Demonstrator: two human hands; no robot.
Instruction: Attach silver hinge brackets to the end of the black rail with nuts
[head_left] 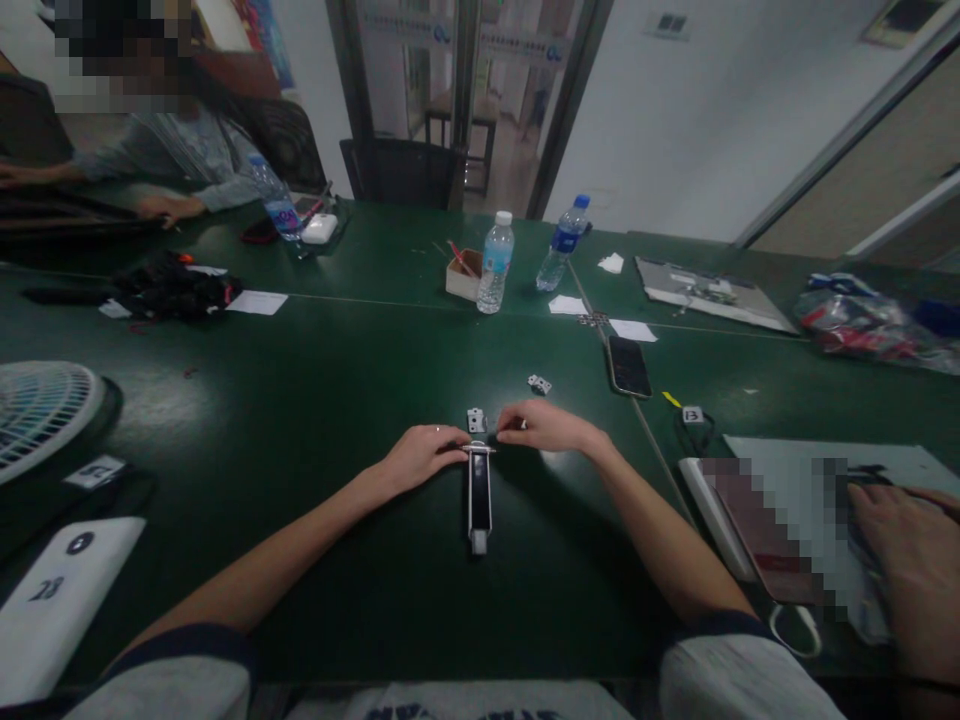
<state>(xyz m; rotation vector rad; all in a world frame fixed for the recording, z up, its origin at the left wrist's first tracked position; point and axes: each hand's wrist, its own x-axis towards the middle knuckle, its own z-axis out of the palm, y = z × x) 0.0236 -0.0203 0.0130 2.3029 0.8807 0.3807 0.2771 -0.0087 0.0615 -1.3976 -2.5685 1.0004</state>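
A narrow black-and-silver metal bar (479, 495) lies lengthwise on the green table in front of me, with a thin crosspiece at its far end and a pale block at its near end. My left hand (429, 457) is closed, thumb and fingertips pinching the left side of that far end. To the right, my right hand (546, 426) has its fingers curled together just above the table; whatever they hold is too small to make out. Just beyond the bar sits a small silver metal plate (476, 420) with holes. Another small metal piece (539, 384) lies farther off, past my right hand.
Water bottles (496, 262) and a small box (463, 275) stand ahead. A phone (628, 366) lies to the right. At left are a white fan (46, 410) and a white case (64, 600). Another person's hand (904, 540) rests at far right; someone sits at back left.
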